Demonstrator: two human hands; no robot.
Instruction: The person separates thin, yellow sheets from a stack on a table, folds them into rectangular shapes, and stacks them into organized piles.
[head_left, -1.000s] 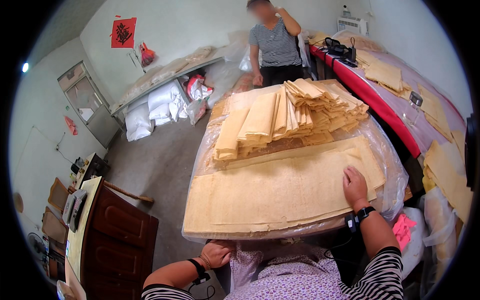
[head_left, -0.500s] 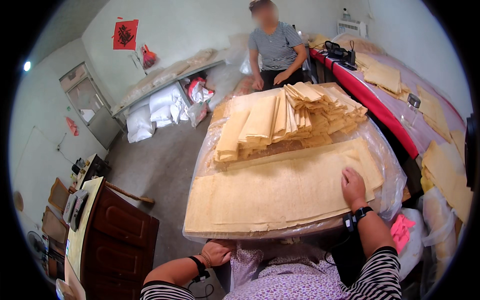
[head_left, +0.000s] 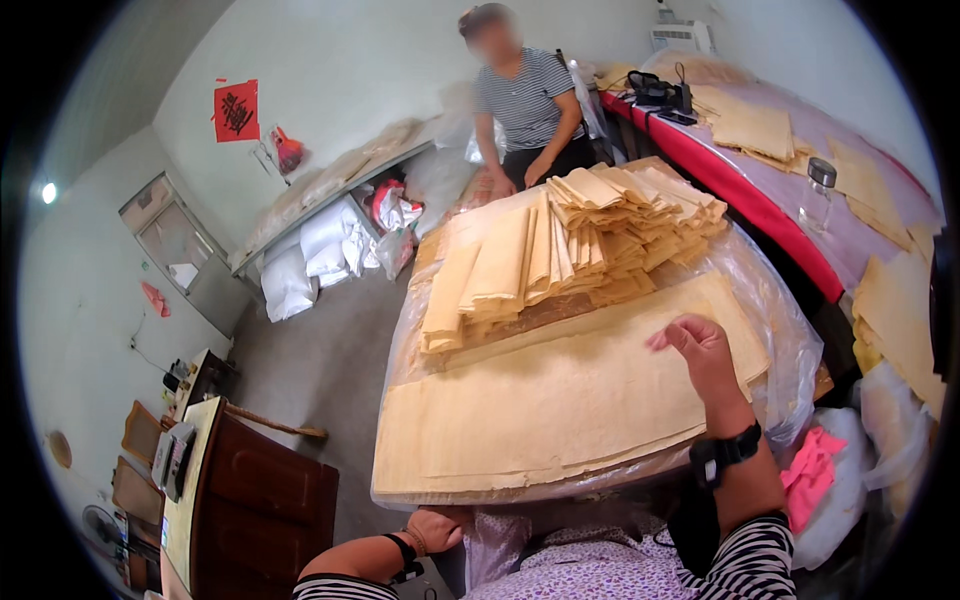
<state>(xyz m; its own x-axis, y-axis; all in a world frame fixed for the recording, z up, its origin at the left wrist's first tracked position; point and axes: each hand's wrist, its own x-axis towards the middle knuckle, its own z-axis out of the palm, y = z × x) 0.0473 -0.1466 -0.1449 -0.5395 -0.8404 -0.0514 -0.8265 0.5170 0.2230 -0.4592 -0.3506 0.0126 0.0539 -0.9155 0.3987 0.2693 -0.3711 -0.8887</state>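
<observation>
Long, thin, pale-yellow sheets [head_left: 540, 420] with rough edges lie flat across the near half of the plastic-covered table, a few layers overlapping. My right hand [head_left: 697, 352] is raised just above their right end, fingers bent loosely toward the left, with nothing visible in it. Low at the table's front edge rests my left hand [head_left: 436, 528], beside my purple-patterned apron [head_left: 570, 570]; its fingertips are hidden. Behind the flat sheets stands a pile of folded sheets [head_left: 590, 235] of the same colour, stacked in overlapping bundles.
Across the table a person [head_left: 530, 110] in a striped top stands with hands low. At right, a red-edged table [head_left: 720, 185] bears more sheets and a glass jar [head_left: 817, 195]. A wooden cabinet [head_left: 260, 500] stands left; white sacks [head_left: 290, 280] lie under a shelf.
My right hand has lifted off the sheet, its fingers turning to the left. My left hand stays at the table edge. The whole view has shifted slightly.
</observation>
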